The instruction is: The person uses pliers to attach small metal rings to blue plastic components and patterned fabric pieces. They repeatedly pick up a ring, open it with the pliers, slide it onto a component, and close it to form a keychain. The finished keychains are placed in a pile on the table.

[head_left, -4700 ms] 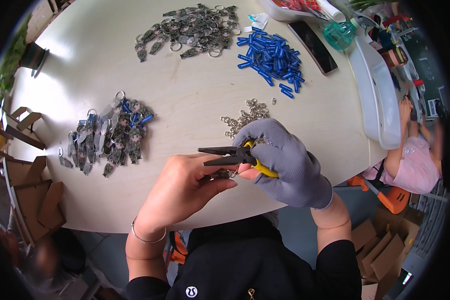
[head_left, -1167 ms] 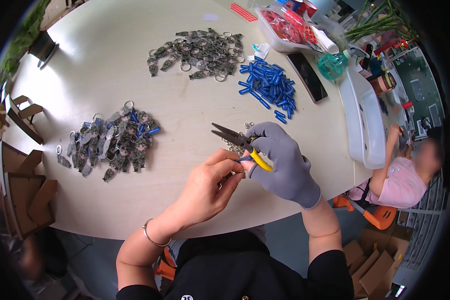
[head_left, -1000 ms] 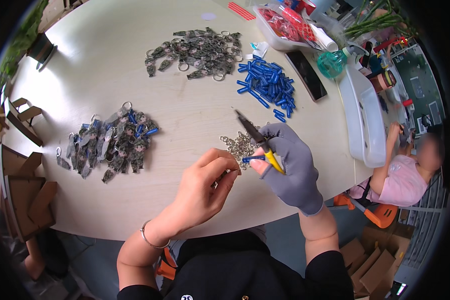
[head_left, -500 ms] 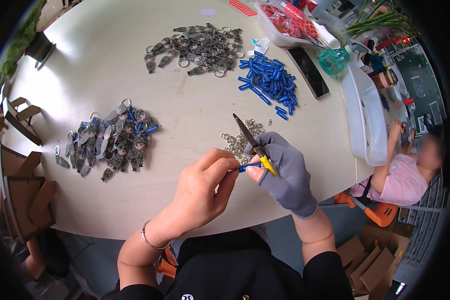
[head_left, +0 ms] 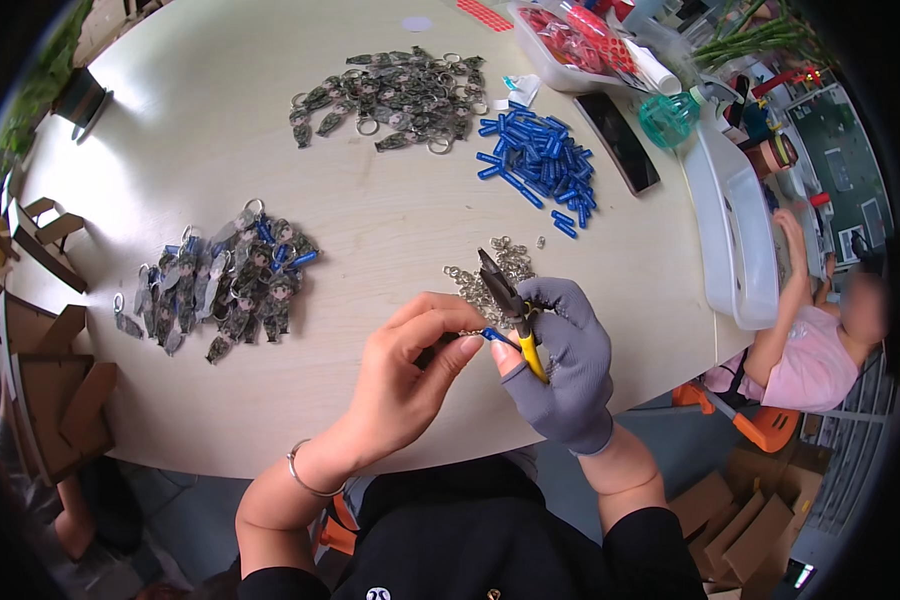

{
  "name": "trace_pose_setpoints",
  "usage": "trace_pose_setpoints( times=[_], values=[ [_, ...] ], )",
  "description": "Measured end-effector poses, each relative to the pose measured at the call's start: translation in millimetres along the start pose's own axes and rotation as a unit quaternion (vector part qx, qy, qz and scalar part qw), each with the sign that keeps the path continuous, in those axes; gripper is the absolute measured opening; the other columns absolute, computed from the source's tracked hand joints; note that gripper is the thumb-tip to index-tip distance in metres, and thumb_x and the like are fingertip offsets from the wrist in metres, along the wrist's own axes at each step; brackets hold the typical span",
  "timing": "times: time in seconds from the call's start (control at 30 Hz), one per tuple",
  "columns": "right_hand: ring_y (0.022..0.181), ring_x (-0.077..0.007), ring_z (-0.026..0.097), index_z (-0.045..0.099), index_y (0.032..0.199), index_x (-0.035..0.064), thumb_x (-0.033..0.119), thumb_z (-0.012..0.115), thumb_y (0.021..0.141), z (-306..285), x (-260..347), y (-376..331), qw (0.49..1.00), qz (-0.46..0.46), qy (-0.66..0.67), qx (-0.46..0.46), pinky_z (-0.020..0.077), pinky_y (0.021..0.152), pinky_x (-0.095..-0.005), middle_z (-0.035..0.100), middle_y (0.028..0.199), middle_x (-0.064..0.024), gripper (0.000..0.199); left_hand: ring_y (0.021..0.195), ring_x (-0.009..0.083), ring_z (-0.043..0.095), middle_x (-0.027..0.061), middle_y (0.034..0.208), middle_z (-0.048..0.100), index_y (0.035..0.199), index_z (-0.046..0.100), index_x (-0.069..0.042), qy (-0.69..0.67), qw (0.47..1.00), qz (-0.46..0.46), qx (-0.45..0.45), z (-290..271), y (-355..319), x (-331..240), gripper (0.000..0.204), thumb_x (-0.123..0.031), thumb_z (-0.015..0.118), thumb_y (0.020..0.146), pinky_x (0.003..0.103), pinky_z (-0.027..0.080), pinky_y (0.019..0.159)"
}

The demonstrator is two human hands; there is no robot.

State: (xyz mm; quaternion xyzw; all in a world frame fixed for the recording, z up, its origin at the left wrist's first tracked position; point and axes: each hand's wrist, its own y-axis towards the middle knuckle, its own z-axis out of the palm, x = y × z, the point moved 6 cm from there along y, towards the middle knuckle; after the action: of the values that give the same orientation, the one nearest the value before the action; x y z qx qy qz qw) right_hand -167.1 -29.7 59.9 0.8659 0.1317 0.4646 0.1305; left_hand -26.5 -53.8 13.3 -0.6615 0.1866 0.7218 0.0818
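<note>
- Work surface: a pale table (head_left: 380, 215) with a curved near edge, in front of the seated person.
- Workpiece: a blue tag (head_left: 497, 338) lies between the two hands, its left end at a small metal piece (head_left: 476, 333) by the left fingertips, its right end at the right thumb.
- Left hand (head_left: 400, 365): bare, thumb and forefinger closed in a pinch on the metal piece; the curled fingers hide whatever else is inside.
- Right hand (head_left: 570, 365): gloved, thumb tip exposed against the tag; fingers wrapped around the yellow-handled pliers (head_left: 510, 295), nose directed away from the body.
- Pose: both forearms enter from the lower edge and converge; the hands are near each other.
- Obstruction: the pliers partly cover a heap of metal connectors (head_left: 511, 256) just beyond.
- Left: a pile of figure keyrings (head_left: 235, 280), some with blue tags.
- Farther: loose blue tags (head_left: 545, 155), a second keyring pile (head_left: 405, 100), a phone (head_left: 617, 145).
- Right side: a white tub (head_left: 725, 225); beyond it, a co-worker in pink (head_left: 805, 360).
</note>
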Motion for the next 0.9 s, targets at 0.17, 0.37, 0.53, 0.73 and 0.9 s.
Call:
trace_pose_setpoints(
  times=[0.17, 0.37, 0.53, 0.73, 0.9],
  values=[
    [0.084, -0.0259, 0.059, 0.064, 0.082, -0.0042, 0.005, 0.068, 0.077, 5, -7, -4, 0.995, 0.062, 0.075, -0.002, 0.0475, 0.072, -0.0320, 0.057, 0.097, -0.0168, 0.012, 0.072, 0.0084, 0.055, 0.0046, 0.093, 0.062, 0.094, 0.068, 0.003, -0.162, 0.976, -0.142, 0.014, -2, -1, 11, 0.013, -0.009, 0.064, 0.091, 0.021, 0.044, 0.062],
    [0.083, -0.0248, 0.057, 0.062, 0.076, -0.0033, 0.013, 0.072, 0.078, 13, -34, -4, 0.971, 0.174, 0.147, 0.074, 0.0450, 0.073, -0.0318, 0.058, 0.094, -0.0170, 0.020, 0.064, 0.0049, 0.053, 0.0009, 0.074, 0.062, 0.090, 0.068, 0.000, -0.222, 0.947, -0.232, -0.009, -6, -4, 24, 0.016, -0.017, 0.067, 0.090, 0.019, 0.039, 0.055],
    [0.089, -0.0280, 0.056, 0.062, 0.077, 0.0019, 0.025, 0.079, 0.072, -17, -12, 4, 0.979, -0.090, -0.156, 0.098, 0.0443, 0.080, -0.0381, 0.059, 0.097, -0.0142, 0.030, 0.061, 0.0041, 0.052, 0.0002, 0.069, 0.062, 0.087, 0.067, -0.001, -0.205, 0.943, -0.261, -0.023, -11, -2, 26, 0.019, -0.020, 0.068, 0.090, 0.019, 0.038, 0.054],
    [0.093, -0.0300, 0.056, 0.059, 0.082, 0.0028, 0.023, 0.079, 0.068, -29, 5, 4, 0.902, -0.255, -0.322, 0.137, 0.0445, 0.085, -0.0457, 0.058, 0.100, -0.0103, 0.032, 0.060, 0.0038, 0.052, -0.0004, 0.068, 0.061, 0.084, 0.066, -0.002, -0.187, 0.947, -0.260, -0.018, -14, -1, 25, 0.019, -0.020, 0.067, 0.090, 0.019, 0.037, 0.053],
    [0.092, -0.0294, 0.056, 0.059, 0.089, -0.0019, 0.019, 0.078, 0.068, -28, 8, 5, 0.872, -0.295, -0.361, 0.152, 0.0469, 0.086, -0.0462, 0.057, 0.098, -0.0124, 0.035, 0.059, 0.0037, 0.051, -0.0011, 0.067, 0.060, 0.081, 0.065, -0.003, -0.145, 0.956, -0.255, -0.026, -12, 0, 24, 0.019, -0.019, 0.065, 0.091, 0.018, 0.035, 0.052]
  ],
)
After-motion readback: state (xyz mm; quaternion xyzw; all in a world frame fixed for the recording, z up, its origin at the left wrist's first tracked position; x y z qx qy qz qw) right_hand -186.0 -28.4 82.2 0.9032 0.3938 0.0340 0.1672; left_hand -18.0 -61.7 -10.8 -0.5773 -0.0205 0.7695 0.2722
